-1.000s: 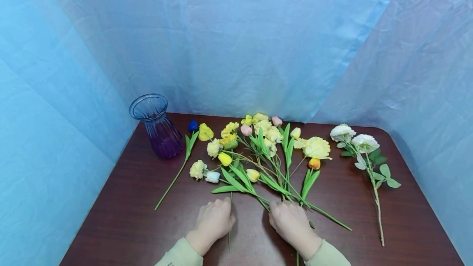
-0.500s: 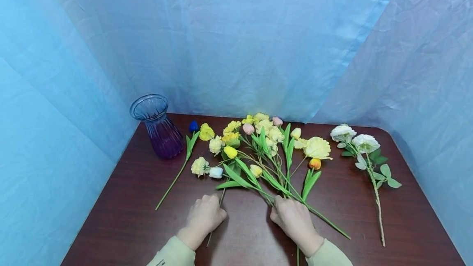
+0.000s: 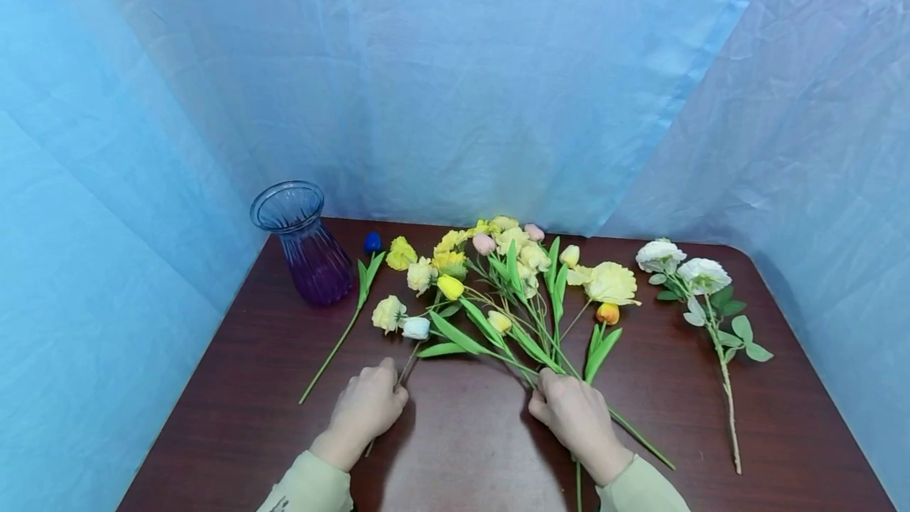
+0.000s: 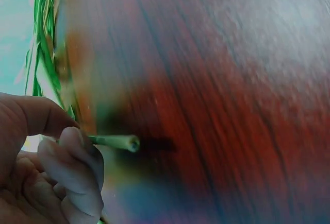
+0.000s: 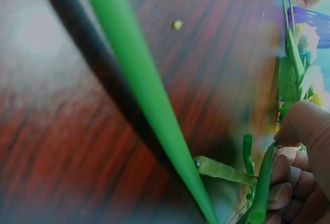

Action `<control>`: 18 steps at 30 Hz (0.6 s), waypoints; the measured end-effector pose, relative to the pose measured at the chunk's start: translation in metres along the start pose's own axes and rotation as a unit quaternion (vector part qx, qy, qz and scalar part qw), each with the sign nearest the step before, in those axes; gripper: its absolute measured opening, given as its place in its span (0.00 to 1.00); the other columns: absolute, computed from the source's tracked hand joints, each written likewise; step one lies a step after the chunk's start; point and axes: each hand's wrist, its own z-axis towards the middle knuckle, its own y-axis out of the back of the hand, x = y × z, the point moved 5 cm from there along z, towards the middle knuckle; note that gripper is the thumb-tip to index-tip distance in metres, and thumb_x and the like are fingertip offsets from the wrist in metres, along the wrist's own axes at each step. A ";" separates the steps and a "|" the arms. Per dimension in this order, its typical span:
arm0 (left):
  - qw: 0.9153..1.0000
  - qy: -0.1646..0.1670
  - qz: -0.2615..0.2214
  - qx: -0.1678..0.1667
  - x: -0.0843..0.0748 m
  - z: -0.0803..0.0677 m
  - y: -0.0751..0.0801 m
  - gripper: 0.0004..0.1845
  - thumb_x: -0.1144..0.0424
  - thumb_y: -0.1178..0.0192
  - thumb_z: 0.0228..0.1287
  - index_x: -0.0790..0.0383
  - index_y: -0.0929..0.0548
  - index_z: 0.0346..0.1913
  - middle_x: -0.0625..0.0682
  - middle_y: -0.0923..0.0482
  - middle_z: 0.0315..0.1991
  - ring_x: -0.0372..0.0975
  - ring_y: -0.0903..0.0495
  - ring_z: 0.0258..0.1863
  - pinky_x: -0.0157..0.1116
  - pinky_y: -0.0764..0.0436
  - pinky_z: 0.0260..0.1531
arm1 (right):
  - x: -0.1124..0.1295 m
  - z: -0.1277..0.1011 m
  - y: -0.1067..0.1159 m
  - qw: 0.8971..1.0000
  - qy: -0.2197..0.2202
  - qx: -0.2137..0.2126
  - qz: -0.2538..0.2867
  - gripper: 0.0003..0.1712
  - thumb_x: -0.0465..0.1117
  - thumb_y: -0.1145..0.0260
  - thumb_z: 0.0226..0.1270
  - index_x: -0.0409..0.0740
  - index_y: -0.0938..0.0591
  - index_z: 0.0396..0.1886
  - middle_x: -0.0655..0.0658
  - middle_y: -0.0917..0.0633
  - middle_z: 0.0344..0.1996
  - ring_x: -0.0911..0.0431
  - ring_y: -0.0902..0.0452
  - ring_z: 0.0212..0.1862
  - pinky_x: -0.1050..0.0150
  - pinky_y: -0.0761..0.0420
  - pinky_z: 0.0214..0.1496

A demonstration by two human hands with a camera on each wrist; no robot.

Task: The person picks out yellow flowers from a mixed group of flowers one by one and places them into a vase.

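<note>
My left hand pinches a thin flower stem near its lower part. That stem leads up under the left side of the bunch, by a pale yellow flower and a white tulip. On the right, my right hand grips several gathered stems, with their green cut ends poking out past the fingers. Above it fan out a yellow tulip, pink tulips, pale yellow blooms and green leaves. One long green stem slants out to the right of this hand.
A blue-purple glass vase stands at the back left. Beside it lies a blue tulip. White flowers on a leafy stem lie at the right. An orange tulip lies right of the bunch. Blue cloth hangs behind the table.
My left hand has moved left and slightly away from me, tilting its stem. My right hand has shifted a little right, still gripping its stems. Several blooms on the left have shifted slightly.
</note>
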 end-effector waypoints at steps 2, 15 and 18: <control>1.000 -0.002 -0.006 -0.003 0.003 0.000 0.003 0.10 0.66 0.38 0.58 0.55 0.30 0.27 0.51 0.27 0.21 0.47 0.23 0.19 0.47 0.25 0.20 | 0.000 0.000 0.001 1.000 0.005 -0.007 -0.005 0.20 0.32 0.27 0.46 0.53 0.32 0.20 0.58 0.35 0.13 0.61 0.42 0.15 0.62 0.40 0.14; 0.998 -0.022 -0.052 -0.006 0.007 0.000 0.006 0.10 0.70 0.37 0.57 0.56 0.28 0.27 0.48 0.27 0.20 0.42 0.27 0.17 0.40 0.27 0.21 | -0.001 0.007 -0.001 0.985 0.111 -0.090 -0.100 0.52 0.50 0.14 0.40 0.36 0.24 0.66 0.34 0.20 0.45 0.40 0.24 0.41 0.50 0.24 0.34; 0.998 -0.020 -0.056 -0.007 0.008 -0.001 0.006 0.10 0.70 0.37 0.56 0.56 0.28 0.27 0.49 0.27 0.19 0.42 0.28 0.16 0.40 0.27 0.21 | -0.004 0.012 -0.002 0.985 0.101 -0.087 -0.111 0.53 0.52 0.16 0.41 0.35 0.24 0.68 0.30 0.20 0.54 0.35 0.24 0.49 0.44 0.22 0.41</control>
